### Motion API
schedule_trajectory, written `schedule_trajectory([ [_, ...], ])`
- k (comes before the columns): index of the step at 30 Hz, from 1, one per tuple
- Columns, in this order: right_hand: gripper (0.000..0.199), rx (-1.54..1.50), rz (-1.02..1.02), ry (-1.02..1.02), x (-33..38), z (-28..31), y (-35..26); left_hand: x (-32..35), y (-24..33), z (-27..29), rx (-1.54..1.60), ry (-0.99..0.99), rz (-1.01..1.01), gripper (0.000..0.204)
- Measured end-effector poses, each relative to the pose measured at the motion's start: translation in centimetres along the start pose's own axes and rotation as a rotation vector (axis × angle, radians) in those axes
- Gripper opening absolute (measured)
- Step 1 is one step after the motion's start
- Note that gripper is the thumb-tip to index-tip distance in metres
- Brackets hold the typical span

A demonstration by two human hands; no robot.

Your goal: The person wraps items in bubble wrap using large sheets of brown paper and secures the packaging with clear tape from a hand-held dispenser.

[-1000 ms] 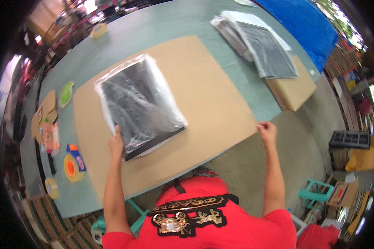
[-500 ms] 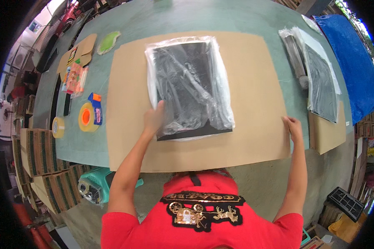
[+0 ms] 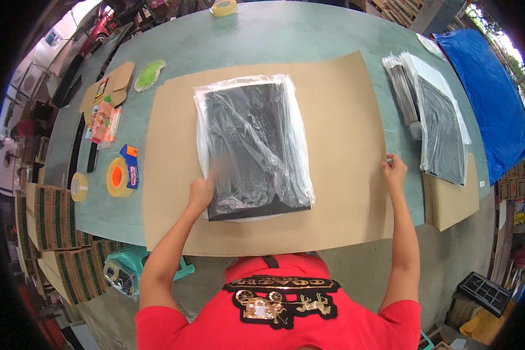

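Observation:
A flat black rectangular panel (image 3: 254, 146) in clear plastic wrap lies on a large brown paper sheet (image 3: 344, 175) spread over the table. My left hand (image 3: 200, 195) is at the panel's near left edge. Its fingers, partly smeared by motion, stretch over the plastic. At the paper's right edge, my right hand (image 3: 394, 170) pinches the sheet between thumb and fingers. That edge is raised, and its far right corner curves upward.
On the green table (image 3: 262, 41), left of the paper, are a tape dispenser (image 3: 130, 166), a tape roll (image 3: 79, 186) and colourful packets (image 3: 105, 121). More plastic-wrapped panels (image 3: 443, 122) lie at right, near a blue sheet (image 3: 487, 99). Striped cartons (image 3: 58, 216) stand at lower left.
The paper's right edge has risen, and my right hand has moved left with it. My left hand stays at the panel's left side. The view has shifted, showing a tape roll at the far edge.

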State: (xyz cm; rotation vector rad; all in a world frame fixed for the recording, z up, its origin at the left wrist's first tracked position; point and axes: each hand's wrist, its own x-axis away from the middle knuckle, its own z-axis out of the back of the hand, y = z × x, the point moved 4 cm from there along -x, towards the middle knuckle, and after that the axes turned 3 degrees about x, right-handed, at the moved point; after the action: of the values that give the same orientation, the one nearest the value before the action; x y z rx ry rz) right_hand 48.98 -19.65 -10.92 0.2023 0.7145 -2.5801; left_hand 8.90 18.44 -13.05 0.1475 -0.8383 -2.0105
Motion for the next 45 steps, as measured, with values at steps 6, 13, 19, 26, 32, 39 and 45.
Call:
schedule_trajectory([
  [6, 0.027, -0.189, 0.110, 0.066, 1.3, 2.2, -2.9, 0.9, -1.3, 1.7, 0.034, -0.017, -0.008, 0.075],
  [13, 0.043, 0.089, 0.256, 0.036, 3.4, 0.5, -3.6, 0.0, 0.5, 0.8, 0.074, -0.018, -0.009, 0.073],
  [19, 0.031, 0.070, 0.124, 0.106, 3.4, 0.3, -3.0, -0.1, 0.2, 0.5, 0.056, 0.028, -0.054, 0.071],
  [26, 0.022, 0.030, 0.004, 0.094, 3.2, -0.5, -2.3, 0.1, 0.3, 0.4, 0.069, 0.055, -0.102, 0.069],
  [32, 0.019, 0.103, -0.049, 0.157, 2.2, -1.6, -2.8, 0.3, -0.5, 0.6, 0.065, -0.017, -0.020, 0.075],
  [39, 0.008, 0.200, -0.083, -0.340, -3.7, 0.5, -2.2, -1.6, 0.7, 2.1, -0.155, -0.092, -0.043, 0.072],
  [45, 0.019, -0.609, -0.134, -0.697, -3.5, 7.4, -22.4, -8.6, 2.1, 2.8, 0.233, 0.072, -0.299, 0.064],
])
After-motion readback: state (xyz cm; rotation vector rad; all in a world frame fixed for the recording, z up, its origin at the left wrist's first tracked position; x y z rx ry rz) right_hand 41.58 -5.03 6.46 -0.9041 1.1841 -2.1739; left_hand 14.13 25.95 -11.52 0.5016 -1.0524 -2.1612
